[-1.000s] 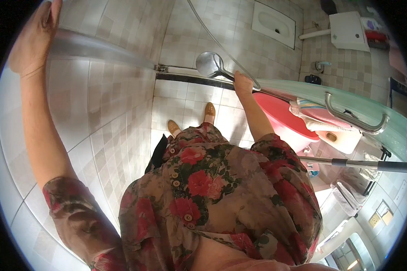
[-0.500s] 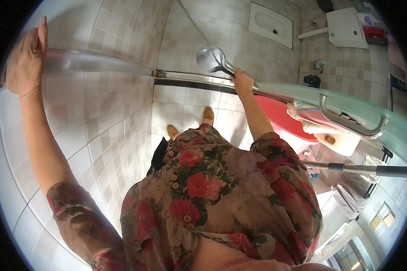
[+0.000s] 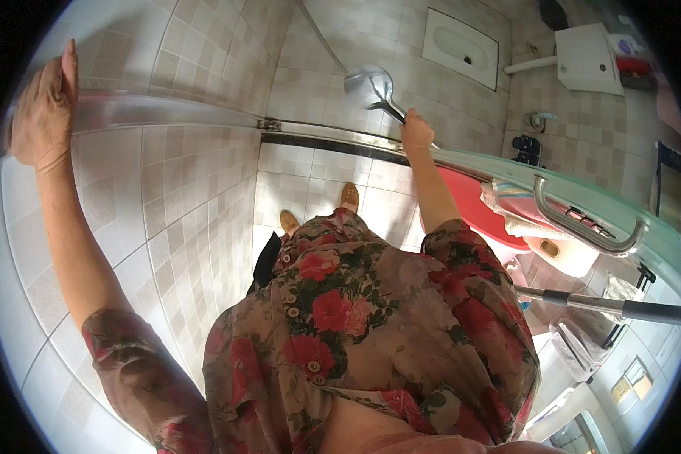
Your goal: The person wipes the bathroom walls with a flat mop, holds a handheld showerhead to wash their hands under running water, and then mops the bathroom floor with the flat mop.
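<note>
Looks like polished metal on the shower head (image 3: pixel 368 85), mirror-bright and smooth, and likewise on the curved door handle (image 3: pixel 583 237). Turns duller, a satiny silver, along the rail (image 3: pixel 166 108). Passes for smooth greenish glass in the door panel (image 3: pixel 613 200), for slightly shiny plastic in the red basin (image 3: pixel 473 203). Resembles glazed ceramic, softly glossy, on the wall tiles (image 3: pixel 193 170) and squat toilet (image 3: pixel 450 47). Drapes as thin, matt, creased cloth in the floral shirt (image 3: pixel 401 325). Shines like metal on the pole (image 3: pixel 594 303).

Floor (image 3: pixel 303 185) divided by a door track (image 3: pixel 333 133)
Beyond the track, a squat toilet (image 3: pixel 458 49) is set right of the shower head (image 3: pixel 368 85); nearer, a basin (image 3: pixel 471 203) is placed right of the shoes (image 3: pixel 348 194), beside the glass door (image 3: pixel 605 200).
</note>
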The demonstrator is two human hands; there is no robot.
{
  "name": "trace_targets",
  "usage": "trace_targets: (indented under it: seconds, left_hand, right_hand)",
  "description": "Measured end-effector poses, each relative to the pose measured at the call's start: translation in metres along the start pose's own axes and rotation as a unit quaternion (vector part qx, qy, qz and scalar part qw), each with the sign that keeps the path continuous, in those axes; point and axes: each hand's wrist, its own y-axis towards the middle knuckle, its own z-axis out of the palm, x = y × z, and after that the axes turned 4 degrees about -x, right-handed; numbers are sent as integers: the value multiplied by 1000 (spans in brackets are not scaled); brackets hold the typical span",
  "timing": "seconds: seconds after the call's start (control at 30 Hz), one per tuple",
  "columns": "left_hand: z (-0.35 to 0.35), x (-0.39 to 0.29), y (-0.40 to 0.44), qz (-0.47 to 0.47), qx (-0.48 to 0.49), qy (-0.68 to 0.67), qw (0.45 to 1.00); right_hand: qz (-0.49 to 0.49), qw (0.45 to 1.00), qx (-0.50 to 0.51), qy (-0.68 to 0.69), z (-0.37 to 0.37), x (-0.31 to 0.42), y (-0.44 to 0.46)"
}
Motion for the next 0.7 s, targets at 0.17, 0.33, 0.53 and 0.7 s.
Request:
trace_targets:
  seconds: [0.17,0.33,0.53,0.7]
  left_hand:
    - [-8,-1,3,15,-5,2,1000]
    - [4,9,-1,17,28,19,999]
    - [4,10,-3,10,64,5,998]
    - [15,22,-6,42,15,-35,998]
  right_hand:
    - [21,1000,10,6,-13,-4,11]
    - [75,996,-9,40,-13,-17,22]
    - [225,965,-54,119,-35,-38,47]
    - [400,893,-124,162,-69,-66,66]
